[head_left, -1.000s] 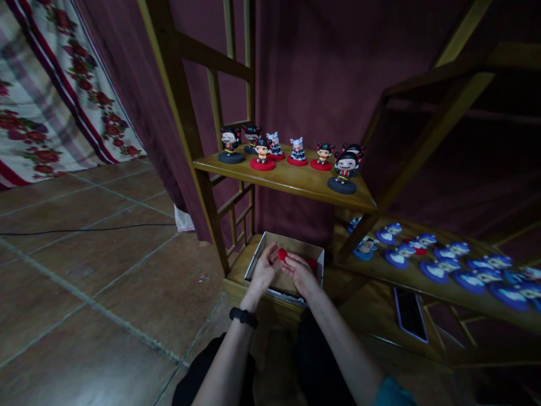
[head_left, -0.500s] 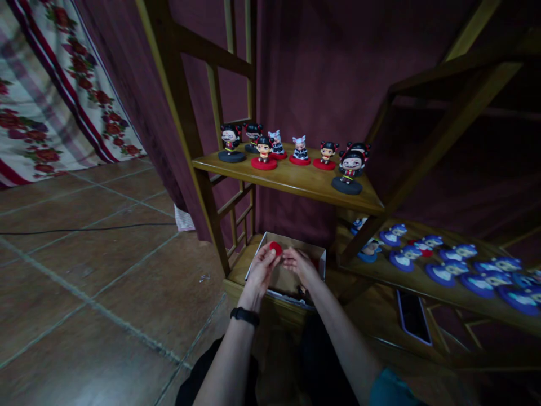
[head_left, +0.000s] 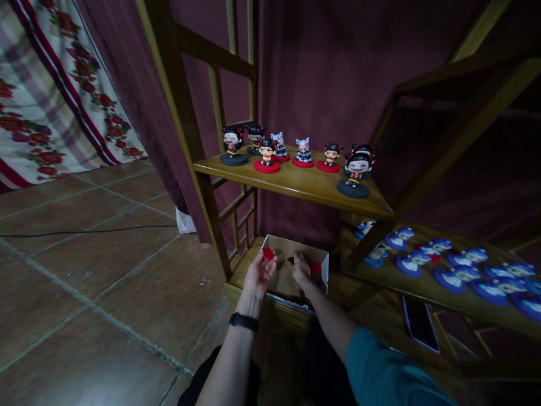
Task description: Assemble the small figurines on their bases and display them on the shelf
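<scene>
My left hand [head_left: 258, 276] holds a round red figurine base [head_left: 268, 254] at its fingertips, over the left side of an open white cardboard box [head_left: 323, 276]. My right hand [head_left: 301, 268] is down inside the box, its fingers closed around a small dark piece [head_left: 291, 260] that sticks out to the left; its kind is too small to make out. Beside that hand another red base [head_left: 315, 267] lies in the box. Near the box's front wall something dark shows partly behind my right forearm.
On the shelf [head_left: 291, 181] above stand several figurines [head_left: 355, 169] on red or black bases. The lower right shelf carries several blue-based figurines [head_left: 414, 262]. A phone [head_left: 421, 322] lies below them. A wooden post [head_left: 211, 225] rises left of the box.
My right hand has moved away from the red base and down into the box, where it now grips a small dark piece. My left hand has shifted slightly left and lower with the base.
</scene>
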A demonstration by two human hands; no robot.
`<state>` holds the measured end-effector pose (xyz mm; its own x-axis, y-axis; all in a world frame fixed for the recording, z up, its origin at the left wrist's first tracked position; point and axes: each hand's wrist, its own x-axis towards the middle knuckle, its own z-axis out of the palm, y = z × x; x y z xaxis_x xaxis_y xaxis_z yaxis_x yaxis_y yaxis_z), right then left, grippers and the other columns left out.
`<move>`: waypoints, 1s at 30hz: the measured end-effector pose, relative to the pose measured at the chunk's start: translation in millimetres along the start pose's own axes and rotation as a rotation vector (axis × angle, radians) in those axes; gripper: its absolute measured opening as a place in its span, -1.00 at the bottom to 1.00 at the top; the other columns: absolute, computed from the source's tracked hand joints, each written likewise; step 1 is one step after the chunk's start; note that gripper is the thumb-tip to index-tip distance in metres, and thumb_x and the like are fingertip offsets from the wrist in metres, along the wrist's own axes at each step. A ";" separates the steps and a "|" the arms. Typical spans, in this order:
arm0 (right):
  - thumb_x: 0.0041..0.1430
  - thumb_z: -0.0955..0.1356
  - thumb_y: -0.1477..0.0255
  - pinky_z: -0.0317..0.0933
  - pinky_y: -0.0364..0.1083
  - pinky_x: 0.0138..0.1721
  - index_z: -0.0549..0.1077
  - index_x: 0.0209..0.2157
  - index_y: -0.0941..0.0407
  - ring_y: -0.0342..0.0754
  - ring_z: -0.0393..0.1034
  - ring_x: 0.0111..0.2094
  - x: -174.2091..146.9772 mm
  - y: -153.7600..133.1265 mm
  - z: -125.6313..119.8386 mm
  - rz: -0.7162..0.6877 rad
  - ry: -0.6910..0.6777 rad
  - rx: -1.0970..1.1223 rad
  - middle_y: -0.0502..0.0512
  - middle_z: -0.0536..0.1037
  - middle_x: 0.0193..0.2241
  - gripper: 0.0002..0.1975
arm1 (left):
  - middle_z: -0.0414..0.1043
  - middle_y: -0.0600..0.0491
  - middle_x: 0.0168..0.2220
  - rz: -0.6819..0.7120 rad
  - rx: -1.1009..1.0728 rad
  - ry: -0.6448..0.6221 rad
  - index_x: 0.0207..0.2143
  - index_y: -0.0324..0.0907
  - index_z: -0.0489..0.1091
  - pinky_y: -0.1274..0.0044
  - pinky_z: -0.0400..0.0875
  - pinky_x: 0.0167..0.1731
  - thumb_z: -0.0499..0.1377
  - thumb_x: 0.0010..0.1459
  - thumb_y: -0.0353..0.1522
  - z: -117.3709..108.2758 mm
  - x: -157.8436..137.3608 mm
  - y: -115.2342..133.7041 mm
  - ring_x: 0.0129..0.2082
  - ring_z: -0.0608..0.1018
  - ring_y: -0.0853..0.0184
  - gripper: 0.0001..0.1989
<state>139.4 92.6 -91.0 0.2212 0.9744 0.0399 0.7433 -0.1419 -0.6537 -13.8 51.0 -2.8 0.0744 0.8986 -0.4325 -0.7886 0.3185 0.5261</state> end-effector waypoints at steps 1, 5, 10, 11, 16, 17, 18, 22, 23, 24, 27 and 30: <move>-0.01 0.33 0.44 0.18 -0.08 -0.15 0.39 -0.13 0.05 0.01 0.33 -0.10 1.1 1.4 2.0 -0.011 -0.007 0.012 0.16 0.38 -0.06 -0.67 | 0.48 -0.07 -0.36 -0.010 0.000 -0.005 -0.31 -0.30 0.39 0.62 0.45 -0.52 0.11 0.14 -0.29 -0.7 0.3 1.5 -0.45 0.55 0.40 -0.78; -0.16 0.36 0.56 0.23 -0.09 -0.16 0.44 -0.38 0.07 -0.05 0.37 -0.21 8.1 5.2 2.8 0.063 -0.014 0.430 0.08 0.45 -0.24 -0.78 | 0.49 -0.10 -0.34 -0.015 -0.008 -0.018 -0.27 -0.30 0.40 0.63 0.43 -0.54 0.08 0.16 -0.27 -3.4 2.2 6.9 -0.47 0.54 0.41 -0.75; -0.11 0.34 0.38 0.37 0.01 -0.30 0.36 -0.42 0.09 -0.09 0.40 -0.41 9.4 -1.7 -16.0 0.144 -0.073 0.865 -0.04 0.44 -0.50 -0.86 | 0.49 -0.14 -0.33 -0.016 -0.004 -0.014 -0.26 -0.33 0.39 0.63 0.44 -0.53 0.09 0.15 -0.28 -4.5 4.8 6.0 -0.46 0.54 0.39 -0.74; -0.11 0.36 0.37 0.37 0.03 -0.26 0.36 -0.41 0.10 -0.09 0.41 -0.39 6.8 -4.6 -22.3 0.130 -0.104 1.014 -0.03 0.45 -0.49 -0.84 | 0.49 -0.14 -0.33 -0.009 0.002 -0.007 -0.26 -0.33 0.39 0.63 0.45 -0.53 0.10 0.15 -0.29 -4.3 5.2 4.4 -0.45 0.55 0.38 -0.75; -0.19 0.43 0.44 0.31 0.08 -0.07 0.35 -0.37 0.06 -0.12 0.43 -0.30 -17.4 -28.2 -53.5 0.036 -0.191 1.420 -0.06 0.47 -0.40 -0.74 | 0.49 -0.09 -0.38 0.024 0.067 0.036 -0.26 -0.29 0.38 0.65 0.45 -0.52 0.15 0.11 -0.33 -1.4 4.6 -8.9 -0.45 0.56 0.37 -0.80; -0.18 0.43 0.43 0.30 0.09 -0.06 0.35 -0.34 0.05 -0.11 0.43 -0.29 -23.0 -33.9 -57.5 0.013 -0.186 1.419 -0.06 0.47 -0.38 -0.71 | 0.49 -0.08 -0.39 0.019 0.084 0.037 -0.26 -0.29 0.38 0.65 0.45 -0.52 0.17 0.10 -0.33 -0.8 4.0 -11.7 -0.45 0.56 0.37 -0.80; -0.17 0.43 0.43 0.31 0.10 -0.07 0.35 -0.31 0.04 -0.11 0.43 -0.29 -28.5 -39.3 -60.5 -0.006 -0.184 1.400 -0.06 0.47 -0.37 -0.69 | 0.49 -0.08 -0.40 0.010 0.098 0.032 -0.27 -0.28 0.38 0.64 0.45 -0.52 0.18 0.09 -0.33 -0.3 3.2 -14.3 -0.47 0.56 0.37 -0.80; -0.12 0.41 0.36 0.35 0.01 -0.18 0.32 -0.23 0.03 -0.08 0.41 -0.27 -45.3 -54.5 -63.9 -0.105 -0.137 1.213 0.00 0.45 -0.30 -0.66 | 0.49 -0.08 -0.44 -0.026 0.130 -0.027 -0.27 -0.29 0.39 0.63 0.45 -0.53 0.18 0.09 -0.30 0.1 -1.1 -20.8 -0.54 0.54 0.41 -0.78; -0.11 0.40 0.35 0.35 -0.02 -0.21 0.32 -0.23 0.03 -0.08 0.40 -0.26 -47.8 -56.4 -63.7 -0.138 -0.115 1.157 0.00 0.45 -0.29 -0.66 | 0.49 -0.08 -0.44 -0.029 0.135 -0.040 -0.27 -0.30 0.39 0.63 0.45 -0.54 0.17 0.09 -0.29 0.0 -2.3 -21.4 -0.56 0.53 0.41 -0.77; -0.10 0.39 0.34 0.35 -0.06 -0.24 0.31 -0.23 0.03 -0.09 0.39 -0.25 -49.7 -57.8 -63.6 -0.169 -0.091 1.104 0.01 0.44 -0.28 -0.67 | 0.49 -0.08 -0.45 -0.031 0.138 -0.052 -0.28 -0.30 0.39 0.64 0.45 -0.55 0.17 0.09 -0.28 -0.1 -3.5 -21.7 -0.57 0.53 0.42 -0.76; -0.04 0.35 0.34 0.32 -0.09 -0.22 0.29 -0.16 0.03 -0.10 0.37 -0.25 -52.7 -59.6 -64.7 -0.233 -0.037 0.981 0.03 0.43 -0.23 -0.65 | 0.49 -0.10 -0.46 -0.045 0.136 -0.095 -0.28 -0.31 0.40 0.63 0.44 -0.56 0.16 0.09 -0.26 0.0 -6.5 -21.8 -0.55 0.54 0.39 -0.74; 0.00 0.32 0.35 0.29 -0.09 -0.17 0.28 -0.07 0.02 -0.11 0.37 -0.25 -54.3 -60.2 -67.2 -0.267 -0.004 0.900 0.06 0.42 -0.15 -0.61 | 0.49 -0.11 -0.46 -0.050 0.128 -0.121 -0.29 -0.32 0.40 0.62 0.46 -0.53 0.16 0.10 -0.28 1.5 -9.0 -21.6 -0.51 0.56 0.36 -0.75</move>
<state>125.0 36.5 -3.1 0.1105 0.9559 0.2720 0.0007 0.2736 -0.9618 3.4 36.5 -9.1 0.1906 0.9081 -0.3728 -0.6984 0.3923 0.5985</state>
